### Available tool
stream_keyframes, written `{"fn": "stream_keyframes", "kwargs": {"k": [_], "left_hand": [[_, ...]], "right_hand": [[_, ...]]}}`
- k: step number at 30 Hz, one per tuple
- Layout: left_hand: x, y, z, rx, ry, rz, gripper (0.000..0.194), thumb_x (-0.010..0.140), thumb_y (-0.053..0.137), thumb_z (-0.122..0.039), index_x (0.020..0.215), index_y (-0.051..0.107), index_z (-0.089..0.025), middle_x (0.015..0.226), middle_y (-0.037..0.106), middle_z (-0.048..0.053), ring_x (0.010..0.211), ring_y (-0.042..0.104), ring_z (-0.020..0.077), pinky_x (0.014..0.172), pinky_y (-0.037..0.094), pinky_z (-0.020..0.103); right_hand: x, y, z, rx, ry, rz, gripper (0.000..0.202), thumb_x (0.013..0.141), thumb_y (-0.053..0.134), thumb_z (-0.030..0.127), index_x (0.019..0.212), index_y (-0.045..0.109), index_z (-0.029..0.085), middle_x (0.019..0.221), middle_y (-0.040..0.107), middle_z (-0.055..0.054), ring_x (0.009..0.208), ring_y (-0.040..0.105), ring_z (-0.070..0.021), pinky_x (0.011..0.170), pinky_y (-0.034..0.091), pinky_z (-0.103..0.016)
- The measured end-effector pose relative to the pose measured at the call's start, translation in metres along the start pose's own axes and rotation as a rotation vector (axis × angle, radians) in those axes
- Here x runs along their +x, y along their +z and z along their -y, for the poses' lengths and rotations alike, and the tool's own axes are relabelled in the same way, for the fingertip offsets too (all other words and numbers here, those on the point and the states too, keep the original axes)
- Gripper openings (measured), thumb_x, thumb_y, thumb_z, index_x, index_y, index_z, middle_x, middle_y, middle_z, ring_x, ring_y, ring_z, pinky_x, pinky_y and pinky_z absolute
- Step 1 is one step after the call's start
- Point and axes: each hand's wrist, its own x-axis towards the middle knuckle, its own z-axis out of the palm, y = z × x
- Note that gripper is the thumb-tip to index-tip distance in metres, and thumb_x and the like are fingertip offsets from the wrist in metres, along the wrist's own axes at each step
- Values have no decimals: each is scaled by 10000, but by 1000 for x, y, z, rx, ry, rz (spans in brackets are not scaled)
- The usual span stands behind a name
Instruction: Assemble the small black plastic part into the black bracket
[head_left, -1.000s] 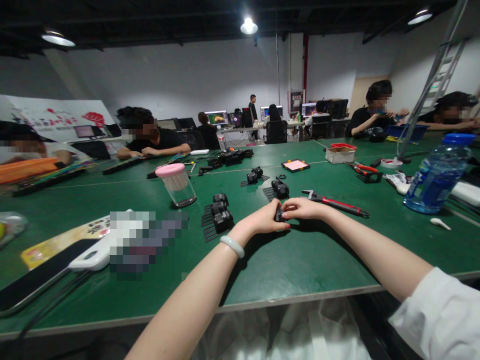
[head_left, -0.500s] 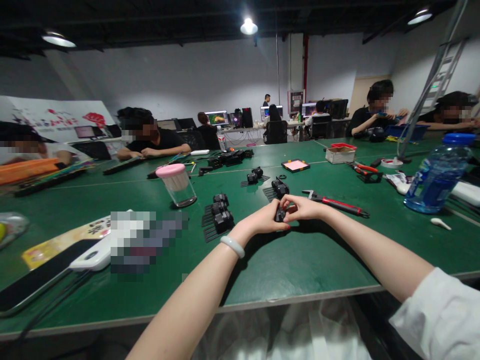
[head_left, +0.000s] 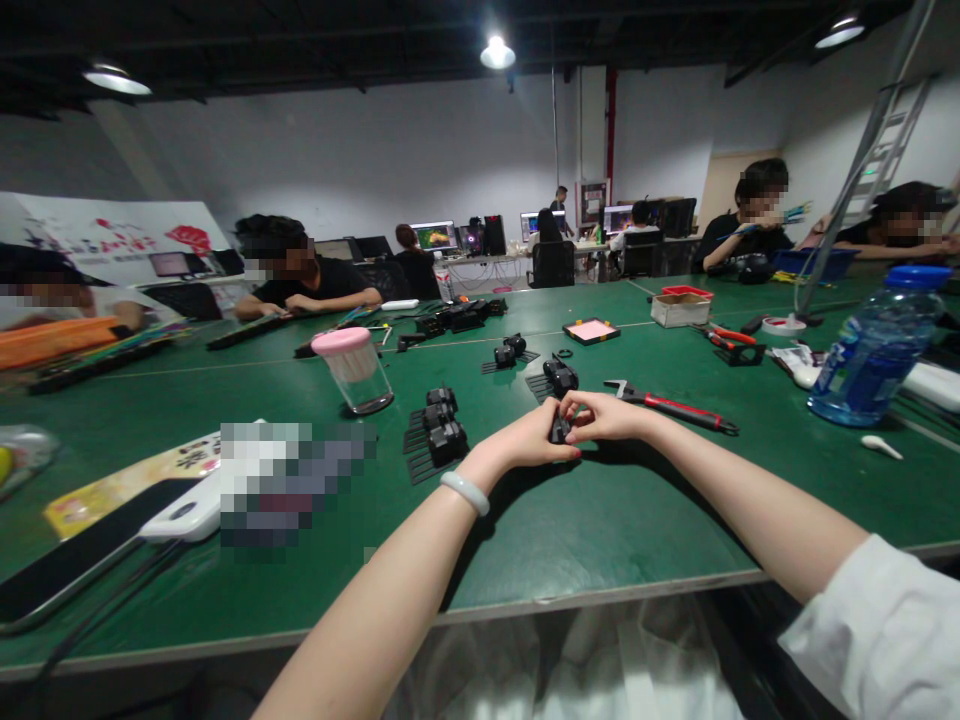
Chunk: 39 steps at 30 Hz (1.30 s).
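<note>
Gripping unlabelled black part two-handed

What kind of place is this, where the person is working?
Probably a shared assembly workshop. Both hands hold a small black part over a long green table, with an adjustable wrench nearby, other seated people working, and computer monitors at the back.

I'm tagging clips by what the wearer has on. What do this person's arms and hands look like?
Both forearms are bare. The left hand has a pale, smooth bangle at the wrist and red-painted nails. The right hand has no ring or watch in view; a white sleeve covers that upper arm, bunched near the elbow.
</note>
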Motion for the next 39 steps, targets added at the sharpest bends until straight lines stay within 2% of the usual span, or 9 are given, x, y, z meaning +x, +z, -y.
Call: {"fn": "stream_keyframes", "kwargs": {"k": [9,22,33,39], "left_hand": [[1,0,1,5,-9,16,542,546,530,-461,965,363,-159,905,500,49,766,489,168,623,372,254],[0,-1,-2,39,-58,24,520,538,520,-485,915,368,-161,826,500,30,701,487,153,573,357,242],[1,-1,-1,19,-36,21,541,527,516,-505,916,365,-162,832,493,26,710,484,154,591,358,246],[1,-1,-2,12,-54,20,548,517,520,-507,913,373,-159,818,493,21,710,488,154,594,362,244]], "right_hand": [[0,-1,1,-13,22,-8,365,565,581,326,861,459,152,814,492,-10,722,499,-98,684,411,-264],[1,-1,0,-82,53,-14,358,615,523,387,865,520,131,836,548,-36,760,510,-123,694,406,-260],[2,-2,1,-185,94,-12,351,658,453,428,813,554,130,723,568,-34,647,506,-114,575,393,-224],[2,-1,0,-142,112,-11,344,653,459,424,797,547,124,710,565,-34,631,509,-109,571,397,-226]]}}
